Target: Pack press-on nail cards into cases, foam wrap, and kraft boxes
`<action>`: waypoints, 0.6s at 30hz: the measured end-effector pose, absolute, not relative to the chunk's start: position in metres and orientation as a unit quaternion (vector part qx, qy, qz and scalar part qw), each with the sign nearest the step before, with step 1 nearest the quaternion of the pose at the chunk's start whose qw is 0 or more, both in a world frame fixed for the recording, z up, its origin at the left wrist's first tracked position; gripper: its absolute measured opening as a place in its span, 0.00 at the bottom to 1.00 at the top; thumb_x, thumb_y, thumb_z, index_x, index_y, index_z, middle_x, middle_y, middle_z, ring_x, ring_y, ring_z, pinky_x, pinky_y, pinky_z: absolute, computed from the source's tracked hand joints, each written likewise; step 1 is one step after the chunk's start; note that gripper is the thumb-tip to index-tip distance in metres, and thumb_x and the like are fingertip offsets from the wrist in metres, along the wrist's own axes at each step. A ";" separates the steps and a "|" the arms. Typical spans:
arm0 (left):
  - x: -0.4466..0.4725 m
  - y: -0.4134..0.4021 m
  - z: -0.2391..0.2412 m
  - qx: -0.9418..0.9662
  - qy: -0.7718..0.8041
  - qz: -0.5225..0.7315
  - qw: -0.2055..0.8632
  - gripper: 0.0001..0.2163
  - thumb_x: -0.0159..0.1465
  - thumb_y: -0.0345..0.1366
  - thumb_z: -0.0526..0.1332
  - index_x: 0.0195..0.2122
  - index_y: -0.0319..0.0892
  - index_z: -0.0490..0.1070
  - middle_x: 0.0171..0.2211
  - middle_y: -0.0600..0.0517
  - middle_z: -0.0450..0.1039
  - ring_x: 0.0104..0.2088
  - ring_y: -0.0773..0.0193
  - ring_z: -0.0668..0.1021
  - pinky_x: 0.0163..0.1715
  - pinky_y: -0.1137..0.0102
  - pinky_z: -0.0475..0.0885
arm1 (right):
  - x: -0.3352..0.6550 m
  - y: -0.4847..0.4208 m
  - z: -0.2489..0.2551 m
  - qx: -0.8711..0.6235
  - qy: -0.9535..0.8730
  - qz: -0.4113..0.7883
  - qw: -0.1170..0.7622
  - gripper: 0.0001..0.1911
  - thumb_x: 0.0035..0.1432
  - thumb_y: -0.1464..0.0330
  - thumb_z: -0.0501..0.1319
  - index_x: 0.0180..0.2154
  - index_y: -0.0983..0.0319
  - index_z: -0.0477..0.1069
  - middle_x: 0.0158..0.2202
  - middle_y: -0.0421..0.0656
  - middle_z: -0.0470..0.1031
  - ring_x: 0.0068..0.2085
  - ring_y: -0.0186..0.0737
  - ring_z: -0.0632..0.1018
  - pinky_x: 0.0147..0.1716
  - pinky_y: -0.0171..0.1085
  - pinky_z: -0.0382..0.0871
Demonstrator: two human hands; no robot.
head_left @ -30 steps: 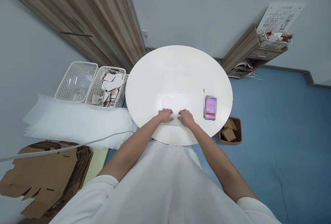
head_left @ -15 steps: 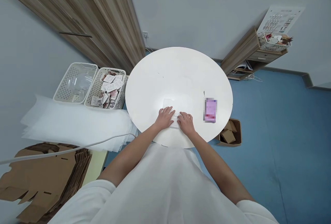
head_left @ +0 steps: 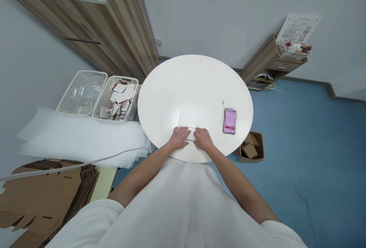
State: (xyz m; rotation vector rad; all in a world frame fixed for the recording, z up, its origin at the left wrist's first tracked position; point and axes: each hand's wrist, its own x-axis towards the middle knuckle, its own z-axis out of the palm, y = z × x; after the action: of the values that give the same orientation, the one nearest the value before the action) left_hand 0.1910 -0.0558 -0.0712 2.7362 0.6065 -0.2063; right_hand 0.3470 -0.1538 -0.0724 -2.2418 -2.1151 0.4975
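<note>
A white folded sheet (head_left: pixel 191 134) lies near the front edge of the round white table (head_left: pixel 197 80). Its thin, flat part (head_left: pixel 187 116) stretches away from me, hard to make out against the white top. My left hand (head_left: pixel 178 138) grips the left end of the folded part, fingers over its far edge and thumb on the near side. At the right end my right hand (head_left: pixel 203 139) holds it the same way, fingers curled over. Whether anything is inside the fold, I cannot tell.
A blurred-out pink item (head_left: pixel 230 121) lies on the table at the right. Left stand two white baskets (head_left: pixel 81 73) (head_left: pixel 97 107), translucent white sheets (head_left: pixel 85 137), a cable (head_left: pixel 100 160) and flattened cardboard (head_left: pixel 48 187). A carton (head_left: pixel 259 152) of small boxes stands on the floor.
Both hands have drawn slightly toward me, and their fingers have curled from lying flat to gripping the fold. The view has shifted a little.
</note>
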 end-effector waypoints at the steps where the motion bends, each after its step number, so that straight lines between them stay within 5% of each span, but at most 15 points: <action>1: 0.191 -0.056 -0.071 0.960 0.215 -0.071 0.166 0.26 0.54 0.42 0.58 0.54 0.46 0.57 0.56 0.44 0.57 0.54 0.52 0.61 0.51 0.56 0.50 | 0.347 -0.154 -0.072 -0.716 -0.680 0.158 0.009 0.17 0.48 0.67 0.60 0.42 0.63 0.64 0.54 0.51 0.62 0.49 0.50 0.66 0.51 0.47 0.54; 18: 0.189 -0.075 -0.070 0.958 0.242 -0.042 0.151 0.19 0.55 0.38 0.57 0.49 0.48 0.60 0.52 0.46 0.61 0.52 0.52 0.63 0.51 0.53 0.50 | 0.338 -0.170 -0.074 -0.720 -0.674 0.161 0.025 0.17 0.48 0.67 0.61 0.42 0.61 0.63 0.53 0.52 0.61 0.49 0.50 0.65 0.48 0.47 0.58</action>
State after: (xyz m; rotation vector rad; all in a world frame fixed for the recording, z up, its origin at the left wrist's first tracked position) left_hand 0.1894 -0.0755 -0.0705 2.7492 0.6950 -0.1209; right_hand 0.3377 -0.1703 -0.0738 -2.2284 -2.0855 0.4976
